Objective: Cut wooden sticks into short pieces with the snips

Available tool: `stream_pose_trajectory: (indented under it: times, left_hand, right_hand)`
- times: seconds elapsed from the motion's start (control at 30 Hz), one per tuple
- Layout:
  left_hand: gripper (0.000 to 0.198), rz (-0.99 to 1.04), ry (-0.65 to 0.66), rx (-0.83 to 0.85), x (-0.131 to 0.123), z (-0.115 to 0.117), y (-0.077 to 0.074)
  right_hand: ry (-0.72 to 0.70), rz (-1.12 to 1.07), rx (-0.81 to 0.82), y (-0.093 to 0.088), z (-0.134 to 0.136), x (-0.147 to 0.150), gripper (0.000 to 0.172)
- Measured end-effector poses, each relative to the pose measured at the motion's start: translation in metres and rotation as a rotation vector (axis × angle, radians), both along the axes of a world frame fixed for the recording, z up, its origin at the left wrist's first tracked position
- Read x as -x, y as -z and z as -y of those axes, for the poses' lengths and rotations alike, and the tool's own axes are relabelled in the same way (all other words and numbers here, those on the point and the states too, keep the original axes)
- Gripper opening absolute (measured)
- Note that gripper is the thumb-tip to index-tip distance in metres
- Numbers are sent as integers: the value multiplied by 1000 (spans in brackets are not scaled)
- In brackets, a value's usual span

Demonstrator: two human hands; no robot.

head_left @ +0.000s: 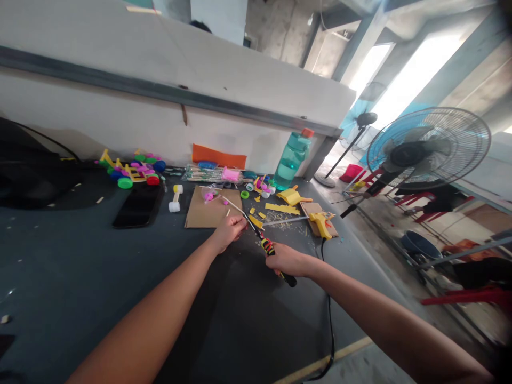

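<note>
Clock centred on my left hand, 12 pointing away from me across the dark table (120,288). Left hand (230,233): fingertips pinched on a thin pale stick (233,205), which points to 11 and lies over the cardboard sheet (204,216). Right hand (286,260), at 4: fingers wrapped round the handle of a black-and-yellow tool (267,246). The tool slants toward 11, its slim dark end at my left fingertips, close to the stick's near end; contact between the two cannot be told. Hands near one another, not touching.

Surroundings. At 11, on the cardboard: a small clear bag (208,194) with pink pieces. At 10: a white-and-yellow piece (175,198) and, farther out, a heap of toy parts with coloured wheels (132,170). Between 9 and 10: a black phone (137,207), lying flat. At 12, against the white partition (160,114): an orange strip (219,157). Between 1 and 2: a teal bottle (290,165) with an orange cap. At 2: a flat yellow strip (282,208), pale crumbs scattered just beside it. At 3: a yellow glue gun (321,226) on a smaller cardboard piece (307,212). Well off at 2, beyond the table: a large fan (412,154).
</note>
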State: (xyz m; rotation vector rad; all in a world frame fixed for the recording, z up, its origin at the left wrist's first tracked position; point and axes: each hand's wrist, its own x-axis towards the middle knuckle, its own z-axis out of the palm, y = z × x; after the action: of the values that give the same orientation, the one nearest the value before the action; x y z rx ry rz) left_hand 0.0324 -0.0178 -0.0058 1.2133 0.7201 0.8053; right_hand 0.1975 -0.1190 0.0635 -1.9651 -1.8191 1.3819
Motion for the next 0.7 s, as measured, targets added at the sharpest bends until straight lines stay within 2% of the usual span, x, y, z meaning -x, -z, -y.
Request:
stream_pose_trajectory:
  times: [0.17,0.33,0.47,0.7]
  left_hand:
    - [34,2,0,-17,1,0,3]
    - [36,9,16,-11,0,0,2]
    - [37,9,25,1,-1,2,-1]
    - [35,0,25,0,0,3,-4]
  right_hand:
    - [34,72,-30,-2,1,2,8]
    - [-8,-93,76,6,0,-6,2]
    - [-9,-226,159,9,0,-12,10]
    - [-4,-274,153,9,1,-13,11]
